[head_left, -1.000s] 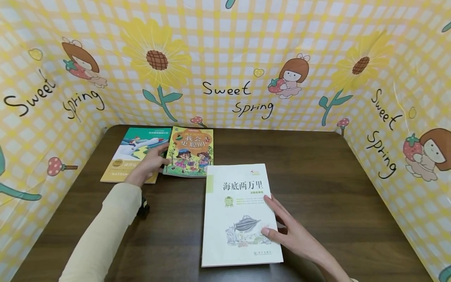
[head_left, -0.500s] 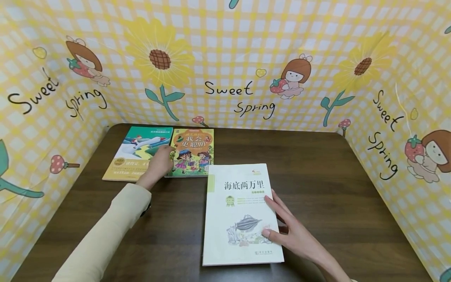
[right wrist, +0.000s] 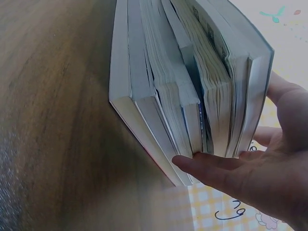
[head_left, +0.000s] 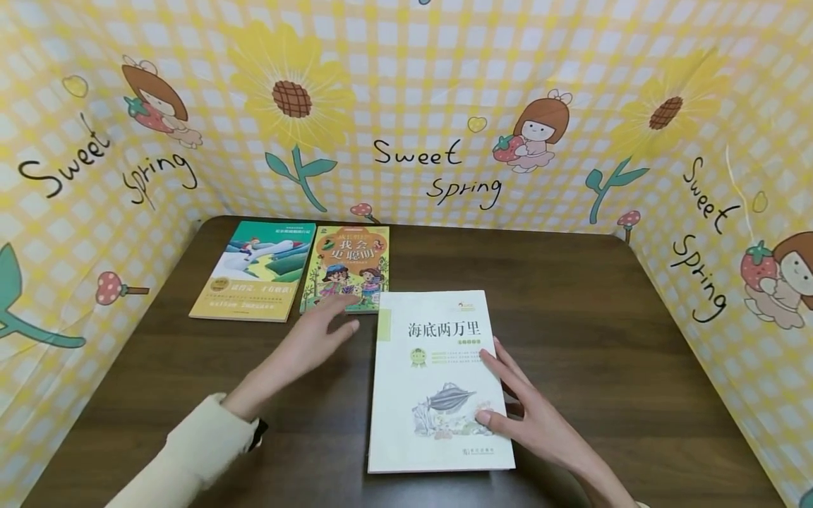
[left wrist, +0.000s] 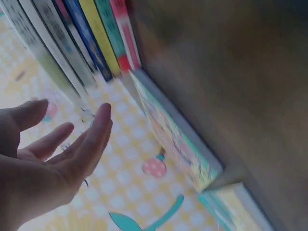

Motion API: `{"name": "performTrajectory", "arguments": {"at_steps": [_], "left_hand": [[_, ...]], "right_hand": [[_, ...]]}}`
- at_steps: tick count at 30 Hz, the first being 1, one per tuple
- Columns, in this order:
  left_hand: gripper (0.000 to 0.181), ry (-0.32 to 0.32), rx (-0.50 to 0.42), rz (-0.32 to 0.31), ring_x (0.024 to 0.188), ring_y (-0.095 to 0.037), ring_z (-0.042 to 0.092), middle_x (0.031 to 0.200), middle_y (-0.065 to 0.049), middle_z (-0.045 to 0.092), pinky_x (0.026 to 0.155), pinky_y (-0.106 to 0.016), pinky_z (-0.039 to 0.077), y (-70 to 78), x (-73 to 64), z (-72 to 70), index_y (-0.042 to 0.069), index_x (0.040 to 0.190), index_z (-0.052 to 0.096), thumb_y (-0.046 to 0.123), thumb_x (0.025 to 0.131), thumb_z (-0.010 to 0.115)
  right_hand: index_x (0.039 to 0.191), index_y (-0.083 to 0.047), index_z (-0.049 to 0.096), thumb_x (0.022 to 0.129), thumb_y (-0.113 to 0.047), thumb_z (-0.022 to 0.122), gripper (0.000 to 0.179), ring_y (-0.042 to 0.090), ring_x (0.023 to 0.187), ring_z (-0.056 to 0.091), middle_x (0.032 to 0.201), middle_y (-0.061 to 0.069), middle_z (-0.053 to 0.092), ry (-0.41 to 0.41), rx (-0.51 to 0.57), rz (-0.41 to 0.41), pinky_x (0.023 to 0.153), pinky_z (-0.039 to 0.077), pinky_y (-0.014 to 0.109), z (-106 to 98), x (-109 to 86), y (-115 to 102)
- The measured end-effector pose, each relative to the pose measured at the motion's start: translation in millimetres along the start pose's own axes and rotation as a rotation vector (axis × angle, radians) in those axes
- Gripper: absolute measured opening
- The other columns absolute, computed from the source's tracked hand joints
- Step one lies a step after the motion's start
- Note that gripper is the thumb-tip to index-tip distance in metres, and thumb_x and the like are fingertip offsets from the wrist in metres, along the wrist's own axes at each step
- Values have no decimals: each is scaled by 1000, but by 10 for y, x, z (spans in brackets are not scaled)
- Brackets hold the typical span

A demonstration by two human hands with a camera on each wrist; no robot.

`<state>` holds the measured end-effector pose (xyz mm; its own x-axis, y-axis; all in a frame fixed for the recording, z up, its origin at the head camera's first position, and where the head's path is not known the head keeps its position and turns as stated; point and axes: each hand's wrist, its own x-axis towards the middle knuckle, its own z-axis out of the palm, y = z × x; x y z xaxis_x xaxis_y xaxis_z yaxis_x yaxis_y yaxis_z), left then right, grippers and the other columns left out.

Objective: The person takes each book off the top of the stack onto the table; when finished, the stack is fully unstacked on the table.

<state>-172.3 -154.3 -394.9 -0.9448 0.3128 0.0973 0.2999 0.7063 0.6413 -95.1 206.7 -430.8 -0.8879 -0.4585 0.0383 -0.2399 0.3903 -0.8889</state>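
Book stack [head_left: 438, 377] stands toward the desk's [head_left: 603, 317] near edge, long axis running near edge to far, right hand [head_left: 530, 416] nearer, its uncurled fingers touching the right side, left hand [head_left: 317, 337] released, holding nothing, off the stack's left side.

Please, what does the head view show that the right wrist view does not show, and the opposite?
Only the head view: the left hand, the flat green-and-yellow book, the flat orange-and-green book and the white printed front cover on top of the stack.

Only the right wrist view: the cream paper page edges of several stacked books.

Both: the right hand, the brown wooden table and the yellow-and-white checked cloth.
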Motion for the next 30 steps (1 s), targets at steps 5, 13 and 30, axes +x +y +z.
{"name": "performTrajectory", "arguments": {"at_steps": [5, 13, 30], "left_hand": [[58, -52, -162, 18, 118, -33, 54, 149, -11, 39, 92, -41, 50, 122, -309, 186, 15, 147, 40, 27, 95, 62], [71, -156, -415, -56, 122, -32, 50, 156, -4, 26, 80, -24, 53, 248, -615, 418, 23, 152, 29, 29, 92, 67], [81, -183, -412, -198, 139, -27, 31, 160, 4, 17, 94, -39, 49, 415, -739, 481, 32, 151, 31, 21, 84, 76]], "right_hand": [[152, -28, 29, 88, -25, 73, 78, 30, 136, 31, 161, -10, 3, 11, -2, 3, 89, 48, 33, 11, -8, 13], [150, -29, 34, 87, -26, 74, 75, 23, 141, 23, 161, -12, 3, 43, -27, -19, 89, 48, 39, 4, -4, 10], [150, -25, 35, 86, -23, 74, 75, 13, 143, 17, 162, -4, -1, -28, -21, -94, 91, 47, 35, -40, -1, 44]]}}
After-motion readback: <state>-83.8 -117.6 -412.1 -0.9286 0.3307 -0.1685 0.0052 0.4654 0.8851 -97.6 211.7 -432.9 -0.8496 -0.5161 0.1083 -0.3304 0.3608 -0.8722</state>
